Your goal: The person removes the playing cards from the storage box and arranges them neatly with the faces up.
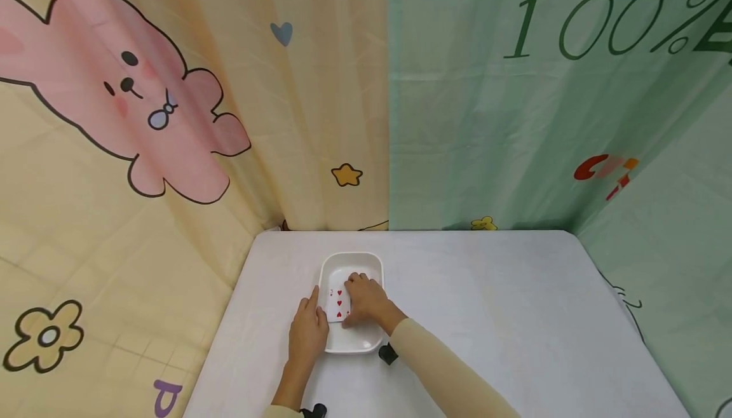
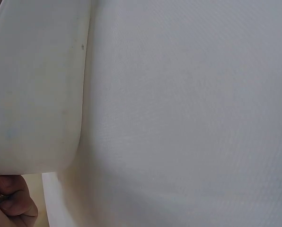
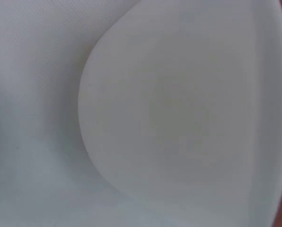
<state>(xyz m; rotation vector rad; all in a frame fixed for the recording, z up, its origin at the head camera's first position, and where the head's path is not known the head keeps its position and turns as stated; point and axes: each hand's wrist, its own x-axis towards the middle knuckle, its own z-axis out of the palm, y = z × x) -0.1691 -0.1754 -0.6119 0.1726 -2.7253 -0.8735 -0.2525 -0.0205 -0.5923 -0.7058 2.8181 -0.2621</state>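
A white dish (image 1: 351, 342) with rounded corners sits on the table, and a playing card (image 1: 334, 309), the three of hearts, is within its walls. My right hand (image 1: 366, 298) reaches in from the right and grips the card, thumb at the near edge, fingers towards the far end, covering its right side. At the left rim, my left hand (image 1: 307, 329) holds the dish. Curled fingers (image 2: 18, 201) show below the dish's outer wall (image 2: 37, 94) in the left wrist view. The right wrist view is filled by the dish wall (image 3: 179, 113), with a sliver of skin at its right edge.
A white cloth covers the table (image 1: 486, 316). Behind it hang a yellow curtain (image 1: 320, 100) with cartoon prints and a green curtain (image 1: 486, 138) with lettering. Dark wrist-camera parts (image 1: 388, 354) show near the right wrist.
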